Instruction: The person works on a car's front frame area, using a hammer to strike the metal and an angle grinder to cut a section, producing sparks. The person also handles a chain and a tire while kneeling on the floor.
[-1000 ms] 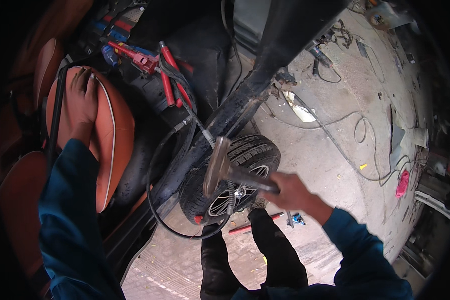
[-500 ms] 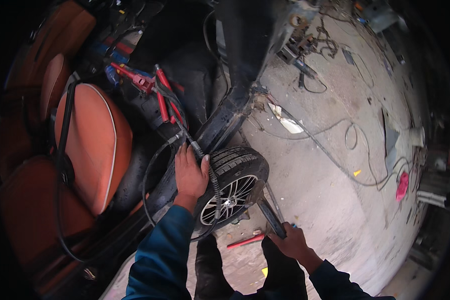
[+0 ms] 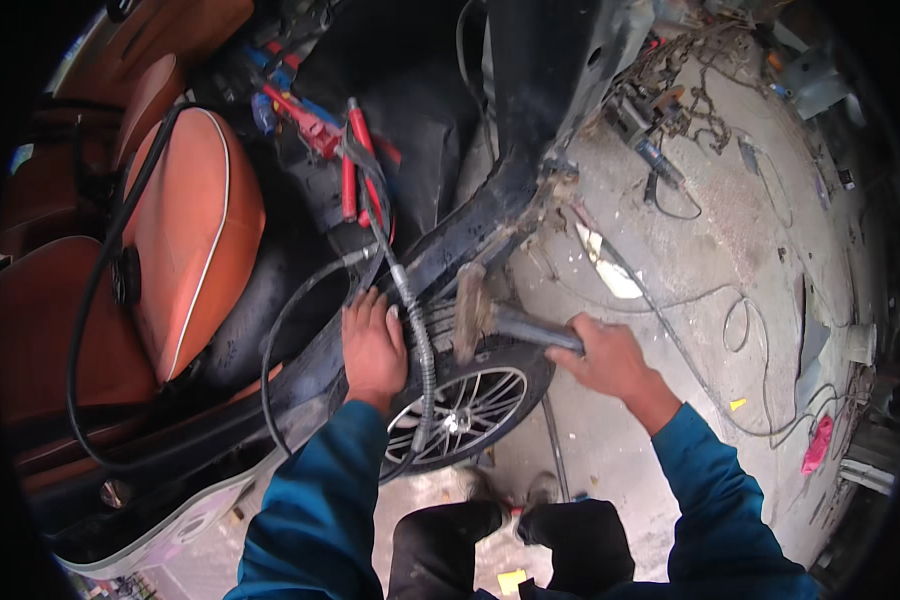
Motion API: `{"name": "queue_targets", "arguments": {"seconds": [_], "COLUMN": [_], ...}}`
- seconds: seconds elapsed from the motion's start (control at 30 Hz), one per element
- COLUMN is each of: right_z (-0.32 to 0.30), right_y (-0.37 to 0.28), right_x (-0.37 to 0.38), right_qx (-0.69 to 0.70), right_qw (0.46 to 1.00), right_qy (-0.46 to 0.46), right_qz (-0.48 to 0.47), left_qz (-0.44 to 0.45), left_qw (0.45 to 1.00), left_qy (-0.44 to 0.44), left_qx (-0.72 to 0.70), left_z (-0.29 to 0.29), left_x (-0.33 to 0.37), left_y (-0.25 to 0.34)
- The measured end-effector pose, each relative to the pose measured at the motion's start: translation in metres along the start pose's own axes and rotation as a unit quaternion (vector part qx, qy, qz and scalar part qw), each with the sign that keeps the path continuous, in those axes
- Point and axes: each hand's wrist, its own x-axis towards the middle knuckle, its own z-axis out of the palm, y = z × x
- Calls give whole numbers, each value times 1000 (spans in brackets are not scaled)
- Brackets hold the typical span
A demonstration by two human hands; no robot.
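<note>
My left hand (image 3: 373,352) lies with its fingers stretched out flat on the dark sill (image 3: 305,375) of a car body, right beside a black hose (image 3: 417,315) with a coiled metal sleeve. My right hand (image 3: 610,358) is wrapped round the dark handle of a hammer (image 3: 530,327). The hammer's worn, rusty head is over the tyre's upper edge, close to the sill; whether it touches cannot be told. Below both hands is a wheel (image 3: 505,395) with a black tyre and silver spokes, partly covered by the hose.
An orange seat (image 3: 195,230) stands inside the car at left. A red hand pump (image 3: 315,130) with red handles sits on the car floor, the hose running from it. Cables, a grinder-like tool (image 3: 658,160), a chain (image 3: 705,100) and a pink cloth (image 3: 818,445) lie on the concrete at right.
My right hand has raised the hammer from beside my leg up and forward to the sill by the tyre. My left hand stays on the sill. The view has shifted, and my feet now show.
</note>
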Motion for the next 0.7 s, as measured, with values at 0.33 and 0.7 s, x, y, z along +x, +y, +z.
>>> {"name": "queue_targets", "arguments": {"seconds": [0.33,0.7], "right_z": [44,34], "right_y": [77,-64], "right_x": [65,-20], "right_qx": [-228,-157], "right_qw": [969,909], "right_qy": [89,178], "right_qz": [-38,-342], "left_qz": [80,-3], "left_qw": [989,982], "left_qy": [123,178], "left_qx": [14,68], "left_z": [9,-2], "left_x": [-6,-20], "left_y": [-6,11]}}
